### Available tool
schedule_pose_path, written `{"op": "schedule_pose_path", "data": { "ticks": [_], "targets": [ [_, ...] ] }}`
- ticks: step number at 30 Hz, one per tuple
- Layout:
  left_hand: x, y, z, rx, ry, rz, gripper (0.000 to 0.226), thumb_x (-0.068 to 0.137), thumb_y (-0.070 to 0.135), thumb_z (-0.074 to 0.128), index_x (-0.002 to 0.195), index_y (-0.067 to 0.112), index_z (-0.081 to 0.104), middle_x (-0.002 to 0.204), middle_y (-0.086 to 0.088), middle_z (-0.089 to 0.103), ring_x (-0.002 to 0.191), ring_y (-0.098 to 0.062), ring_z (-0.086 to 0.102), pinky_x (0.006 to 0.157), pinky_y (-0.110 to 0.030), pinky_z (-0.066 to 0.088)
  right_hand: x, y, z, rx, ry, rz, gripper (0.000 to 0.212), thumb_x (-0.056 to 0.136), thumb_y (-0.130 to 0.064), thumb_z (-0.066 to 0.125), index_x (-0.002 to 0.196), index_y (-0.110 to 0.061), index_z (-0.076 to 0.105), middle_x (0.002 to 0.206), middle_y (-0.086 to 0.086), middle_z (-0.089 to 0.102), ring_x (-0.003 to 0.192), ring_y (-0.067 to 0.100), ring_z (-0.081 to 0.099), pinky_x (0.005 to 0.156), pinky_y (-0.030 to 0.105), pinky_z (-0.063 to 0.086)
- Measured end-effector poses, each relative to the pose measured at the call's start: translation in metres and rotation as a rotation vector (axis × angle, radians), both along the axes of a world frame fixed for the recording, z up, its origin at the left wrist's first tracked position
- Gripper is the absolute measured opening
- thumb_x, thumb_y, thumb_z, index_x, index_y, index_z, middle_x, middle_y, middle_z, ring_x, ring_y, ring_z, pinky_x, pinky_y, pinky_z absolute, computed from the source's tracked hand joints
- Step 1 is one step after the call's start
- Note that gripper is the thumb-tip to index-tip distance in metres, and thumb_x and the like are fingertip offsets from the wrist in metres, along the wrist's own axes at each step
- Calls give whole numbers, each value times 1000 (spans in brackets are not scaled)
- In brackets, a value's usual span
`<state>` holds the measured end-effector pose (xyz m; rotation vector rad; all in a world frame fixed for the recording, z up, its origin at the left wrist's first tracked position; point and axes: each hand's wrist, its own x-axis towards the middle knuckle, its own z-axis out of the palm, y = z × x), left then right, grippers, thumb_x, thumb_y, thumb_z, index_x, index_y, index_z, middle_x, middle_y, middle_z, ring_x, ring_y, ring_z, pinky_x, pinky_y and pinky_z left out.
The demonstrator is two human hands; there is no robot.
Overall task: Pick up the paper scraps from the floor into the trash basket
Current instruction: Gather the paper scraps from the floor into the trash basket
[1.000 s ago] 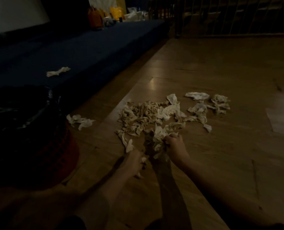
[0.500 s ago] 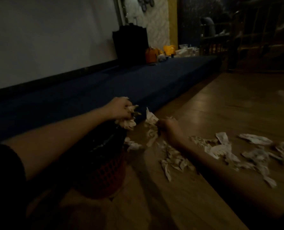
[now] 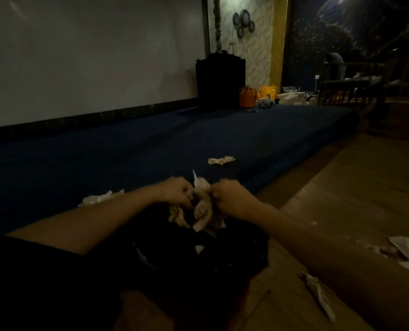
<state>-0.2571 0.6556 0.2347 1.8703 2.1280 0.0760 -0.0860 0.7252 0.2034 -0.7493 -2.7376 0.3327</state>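
Observation:
My left hand (image 3: 176,191) and my right hand (image 3: 229,195) are side by side above the dark trash basket (image 3: 251,261), both closed on a bunch of crumpled paper scraps (image 3: 202,206). Pale pieces hang down from between the hands over the basket's black-lined mouth. One small scrap (image 3: 199,248) shows inside the basket. More scraps lie on the wooden floor at the right (image 3: 404,252) and near my right forearm (image 3: 318,292).
A dark blue mat (image 3: 151,149) runs along the white wall, with single scraps on it (image 3: 221,160) and by my left arm (image 3: 98,199). A black case (image 3: 219,82), orange bags (image 3: 247,96) and wooden furniture (image 3: 356,89) stand far back.
Both hands rose from the scrap pile on the floor and swung left, carrying paper over the basket. My view lifted and turned toward the mat and wall.

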Motion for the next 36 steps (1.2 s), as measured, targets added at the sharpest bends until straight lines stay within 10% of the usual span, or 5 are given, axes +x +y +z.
{"op": "schedule_pose_path", "data": {
  "ticks": [5,12,25,30,36],
  "targets": [
    [-45,-1,-50,-109,-82,-115,54,74,23,74,124,16,54,120,-6,62,107,-22,60,87,-27,48,-42,-2,-52,-110,-393,-38,25,88,-12,54,111,-2,59,119,21,59,111,35,57,94,40,47],
    [-162,3,-21,383,-500,60,17,80,0,64,94,9,68,84,-8,70,61,-9,66,60,-19,59,-132,14,10,-25,-184,-124,14,86,-17,55,96,-21,64,103,6,64,93,24,62,79,39,53],
    [-359,-15,-119,-35,-139,260,61,91,45,46,142,46,13,157,-17,3,144,-38,10,117,-53,19,-363,-34,-59,-199,-334,201,49,82,-12,65,128,-8,49,133,18,51,119,33,51,99,38,43],
    [-352,-5,-128,140,-179,212,28,83,29,50,106,26,65,114,-11,64,102,-27,60,93,-41,48,-386,-49,-92,-253,-359,179,30,85,-12,61,113,-1,59,119,21,59,109,35,57,94,42,47],
    [-365,-23,-127,255,-246,401,24,79,17,61,58,5,61,59,-6,54,56,-17,52,48,-22,40,-379,-36,-78,-320,-370,135,18,86,-1,56,103,-2,63,110,22,62,97,32,62,73,33,49]
  ]
}}
